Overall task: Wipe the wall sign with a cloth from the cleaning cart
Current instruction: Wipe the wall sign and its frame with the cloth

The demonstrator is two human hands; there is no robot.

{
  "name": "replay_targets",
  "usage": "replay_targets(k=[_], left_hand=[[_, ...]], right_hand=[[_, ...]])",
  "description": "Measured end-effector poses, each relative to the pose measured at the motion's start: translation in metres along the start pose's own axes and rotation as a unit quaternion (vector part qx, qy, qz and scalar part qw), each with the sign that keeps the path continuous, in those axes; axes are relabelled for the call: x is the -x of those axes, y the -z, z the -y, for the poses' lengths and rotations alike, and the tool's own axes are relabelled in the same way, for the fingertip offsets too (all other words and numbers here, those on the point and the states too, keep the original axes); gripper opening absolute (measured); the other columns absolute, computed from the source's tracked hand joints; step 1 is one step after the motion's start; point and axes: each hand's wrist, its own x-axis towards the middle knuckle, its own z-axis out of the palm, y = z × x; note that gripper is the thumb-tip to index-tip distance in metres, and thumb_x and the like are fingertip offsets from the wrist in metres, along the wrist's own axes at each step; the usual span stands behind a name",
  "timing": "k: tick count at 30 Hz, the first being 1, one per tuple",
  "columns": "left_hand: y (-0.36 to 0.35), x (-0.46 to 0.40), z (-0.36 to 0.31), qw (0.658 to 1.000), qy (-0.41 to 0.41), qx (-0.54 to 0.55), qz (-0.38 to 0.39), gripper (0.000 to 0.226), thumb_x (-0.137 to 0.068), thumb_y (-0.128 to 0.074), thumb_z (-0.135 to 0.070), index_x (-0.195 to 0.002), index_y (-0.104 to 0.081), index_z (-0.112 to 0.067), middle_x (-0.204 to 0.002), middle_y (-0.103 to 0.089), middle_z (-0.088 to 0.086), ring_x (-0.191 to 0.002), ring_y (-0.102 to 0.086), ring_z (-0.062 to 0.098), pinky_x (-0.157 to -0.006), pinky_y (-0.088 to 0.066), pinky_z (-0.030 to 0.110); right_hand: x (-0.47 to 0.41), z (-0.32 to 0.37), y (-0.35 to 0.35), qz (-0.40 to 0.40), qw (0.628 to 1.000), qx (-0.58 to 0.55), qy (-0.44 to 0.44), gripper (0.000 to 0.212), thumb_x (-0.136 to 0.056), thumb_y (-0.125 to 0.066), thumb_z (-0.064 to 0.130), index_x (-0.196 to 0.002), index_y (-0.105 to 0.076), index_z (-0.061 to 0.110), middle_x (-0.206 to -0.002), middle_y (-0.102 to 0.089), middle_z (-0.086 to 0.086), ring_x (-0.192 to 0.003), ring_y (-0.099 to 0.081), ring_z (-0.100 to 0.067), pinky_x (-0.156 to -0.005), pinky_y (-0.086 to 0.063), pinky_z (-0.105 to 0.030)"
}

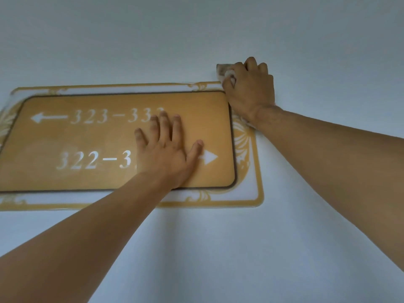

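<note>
We are seeing two bare forearms coming in from the lower edge and the right edge, with no sleeves showing anywhere along them. We are wearing no gloves, no watch, no bracelet and no rings that we can make out. The left hand (168, 149) is showing its back, with short, unpainted nails. The right hand (249, 90) is also showing its back, knuckles raised, and fine hair is showing near its wrist.

Gold wall sign (98, 141) – white room numbers, arrows, pale cloth (223, 69) bunched at its top-right corner
</note>
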Motion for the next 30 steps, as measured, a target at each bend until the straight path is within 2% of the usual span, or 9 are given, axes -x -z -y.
replay_targets(k=[3, 7, 12, 18, 24, 30], left_hand=[[-0.007, 0.001, 0.002, 0.999, 0.006, 0.026, -0.026, 0.083, -0.092, -0.007, -0.071, -0.158, -0.008, -0.02, -0.167, -0.004, 0.013, -0.153, -0.002, 0.031, -0.119, -0.007, 0.061], [-0.013, 0.004, 0.004, 0.996, 0.008, 0.067, -0.056, 0.076, -0.094, -0.013, -0.064, -0.157, -0.013, -0.024, -0.168, -0.008, 0.009, -0.154, -0.003, 0.027, -0.122, -0.003, 0.057], [-0.016, 0.005, 0.006, 0.992, 0.009, 0.09, -0.084, 0.072, -0.093, -0.018, -0.06, -0.155, -0.022, -0.022, -0.166, -0.015, 0.009, -0.153, -0.008, 0.029, -0.122, -0.004, 0.057], [-0.016, 0.01, 0.006, 0.991, 0.011, 0.098, -0.086, 0.071, -0.094, -0.02, -0.058, -0.154, -0.024, -0.021, -0.166, -0.016, 0.011, -0.153, -0.01, 0.03, -0.122, -0.006, 0.056], [-0.017, 0.014, 0.006, 0.992, 0.012, 0.1, -0.081, 0.071, -0.094, -0.019, -0.057, -0.155, -0.02, -0.021, -0.166, -0.014, 0.01, -0.153, -0.008, 0.029, -0.122, -0.004, 0.056], [-0.016, 0.026, 0.007, 0.992, -0.002, 0.101, -0.072, 0.073, -0.095, -0.021, -0.056, -0.157, -0.019, -0.019, -0.167, -0.013, 0.012, -0.153, -0.007, 0.031, -0.123, -0.005, 0.056]], right_hand=[[0.003, 0.0, -0.005, -0.003, 1.0, -0.005, 0.008, 0.042, -0.099, -0.041, 0.046, -0.129, -0.057, 0.022, -0.126, -0.051, -0.007, -0.115, -0.046, -0.032, -0.091, -0.041, -0.043], [0.01, 0.004, -0.004, 0.001, 1.0, -0.019, 0.019, 0.036, -0.098, -0.045, 0.038, -0.125, -0.06, 0.019, -0.124, -0.053, -0.007, -0.113, -0.05, -0.031, -0.092, -0.046, -0.044], [0.031, 0.01, -0.004, -0.015, 0.999, -0.018, 0.038, 0.034, -0.097, -0.047, 0.041, -0.121, -0.062, 0.023, -0.12, -0.056, -0.004, -0.11, -0.052, -0.027, -0.09, -0.046, -0.042], [0.047, 0.014, -0.003, -0.014, 1.0, -0.012, 0.025, 0.038, -0.092, -0.05, 0.045, -0.12, -0.061, 0.022, -0.119, -0.055, -0.004, -0.109, -0.053, -0.026, -0.083, -0.048, -0.041], [0.071, 0.017, 0.001, -0.004, 1.0, -0.005, 0.019, 0.036, -0.088, -0.054, 0.045, -0.113, -0.061, 0.019, -0.121, -0.055, -0.005, -0.106, -0.054, -0.027, -0.084, -0.048, -0.043], [0.103, 0.021, 0.011, 0.011, 1.0, -0.012, 0.024, 0.035, -0.086, -0.058, 0.043, -0.11, -0.062, 0.019, -0.115, -0.057, -0.005, -0.101, -0.054, -0.027, -0.079, -0.049, -0.044]])
